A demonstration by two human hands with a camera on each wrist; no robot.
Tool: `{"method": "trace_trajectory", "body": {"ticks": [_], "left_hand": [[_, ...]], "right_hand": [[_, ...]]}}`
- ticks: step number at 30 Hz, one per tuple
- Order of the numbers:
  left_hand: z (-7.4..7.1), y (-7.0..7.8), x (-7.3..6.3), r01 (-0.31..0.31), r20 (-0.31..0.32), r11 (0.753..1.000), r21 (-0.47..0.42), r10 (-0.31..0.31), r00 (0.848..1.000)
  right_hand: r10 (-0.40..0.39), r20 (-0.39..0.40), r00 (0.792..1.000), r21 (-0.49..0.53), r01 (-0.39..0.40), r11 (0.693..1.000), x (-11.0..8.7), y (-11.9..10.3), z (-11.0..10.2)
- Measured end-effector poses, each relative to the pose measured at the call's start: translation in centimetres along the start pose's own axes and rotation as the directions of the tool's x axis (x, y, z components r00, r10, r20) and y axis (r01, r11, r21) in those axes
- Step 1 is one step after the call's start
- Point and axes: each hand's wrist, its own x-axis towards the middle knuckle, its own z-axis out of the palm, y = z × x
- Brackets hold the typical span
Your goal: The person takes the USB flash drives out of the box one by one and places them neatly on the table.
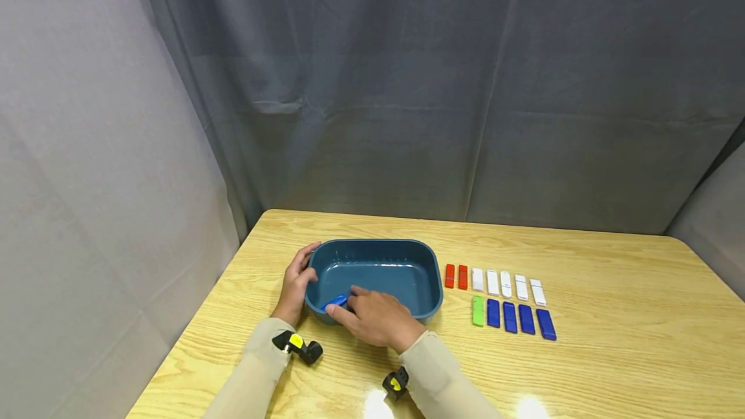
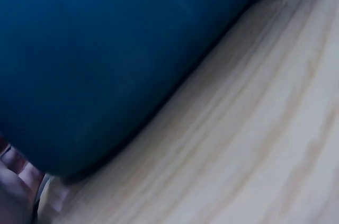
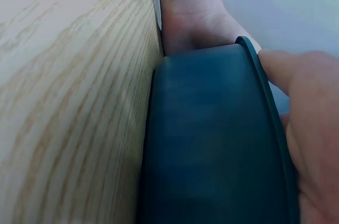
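A dark teal plastic basin [image 1: 378, 277] rests on the wooden table. At its left side my left hand [image 1: 295, 283] grips the rim, thumb over the inside and fingers along the outside. My right hand [image 1: 378, 317] reaches over the near rim. Its thumb and fingers pinch a blue USB stick [image 1: 334, 302] in the basin's near left corner; the fingertips are partly hidden. The left wrist view shows the basin's outer wall [image 2: 106, 65] close up. In the right wrist view, the right thumb [image 3: 275, 65] is by the rim, and the stick is out of sight.
Right of the basin, USB sticks lie in two rows. Red sticks [image 1: 462, 277] and several white sticks [image 1: 492, 282] form the far row; a green stick [image 1: 478, 311] and several blue sticks [image 1: 509, 317] form the near one. A grey curtain [image 1: 372, 96] hangs behind the table [image 1: 628, 302].
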Motion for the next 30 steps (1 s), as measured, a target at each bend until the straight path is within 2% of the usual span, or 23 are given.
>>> {"method": "trace_trajectory", "body": {"ticks": [6, 16, 23, 30], "left_hand": [[0.01, -0.06, 0.05, 0.009, 0.000, 1.000, -0.001, -0.009, 1.000], [0.06, 0.05, 0.04, -0.011, 0.003, 1.000, -0.018, 0.011, 1.000], [0.07, 0.11, 0.00, -0.006, 0.005, 1.000, -0.026, 0.006, 1.000], [-0.03, -0.04, 0.02, 0.015, 0.005, 1.000, -0.019, -0.015, 1.000]], "right_hand": [[0.007, 0.004, 1.000, 0.012, -0.007, 1.000, -0.12, -0.05, -0.15], [0.001, 0.011, 1.000, 0.039, -0.001, 0.999, -0.05, 0.01, -0.22], [0.002, 0.017, 1.000, -0.015, -0.002, 1.000, -0.07, -0.04, -0.23], [-0.010, -0.014, 1.000, -0.037, 0.010, 0.999, 0.00, 0.10, 0.05]]}}
